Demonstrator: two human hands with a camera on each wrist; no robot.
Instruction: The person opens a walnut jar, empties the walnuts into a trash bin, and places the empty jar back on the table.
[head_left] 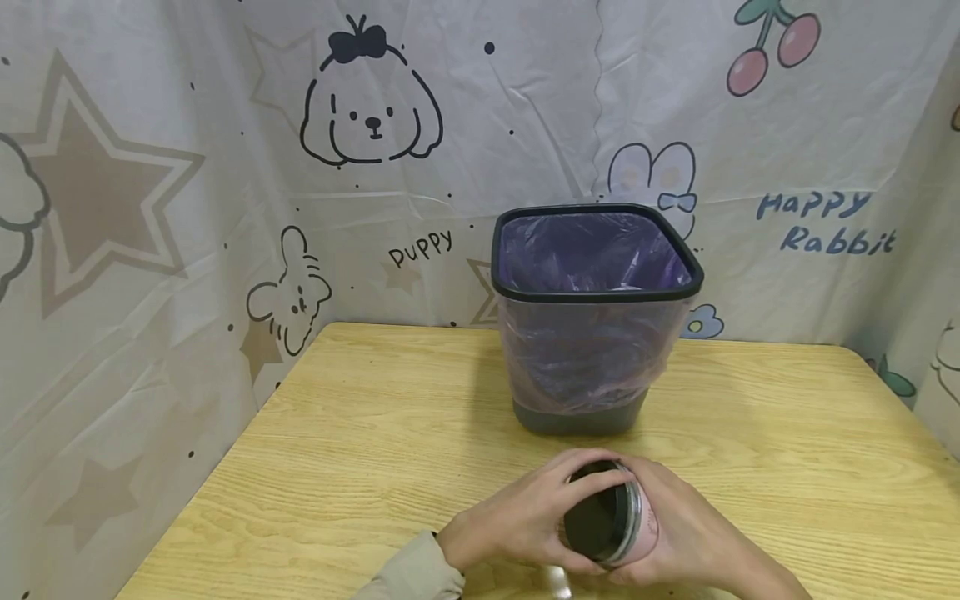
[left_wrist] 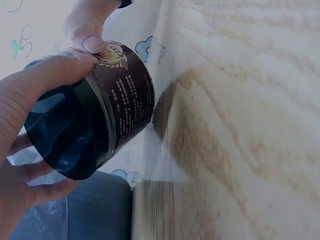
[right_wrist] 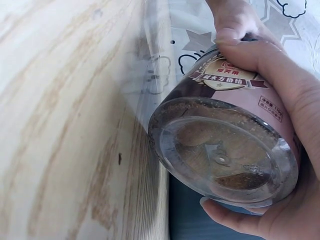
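Note:
A clear jar (head_left: 649, 528) with a pink-brown label and a black lid (head_left: 600, 521) is held tilted above the wooden table (head_left: 375, 433), lid facing me. My left hand (head_left: 525, 517) curls round the lid (left_wrist: 65, 135). My right hand (head_left: 686, 537) grips the jar body (right_wrist: 225, 150). In the right wrist view the clear base shows brown granules inside. In the left wrist view, the left hand (left_wrist: 30, 90) wraps the lid and the right hand's thumb (left_wrist: 87, 30) presses on the label. The lid sits on the jar.
A dark square bin (head_left: 600, 295) lined with a purple-tinted plastic bag stands on the table just behind the hands. A printed cartoon cloth (head_left: 225, 167) hangs behind and on both sides. Bare tabletop lies left and right of the bin.

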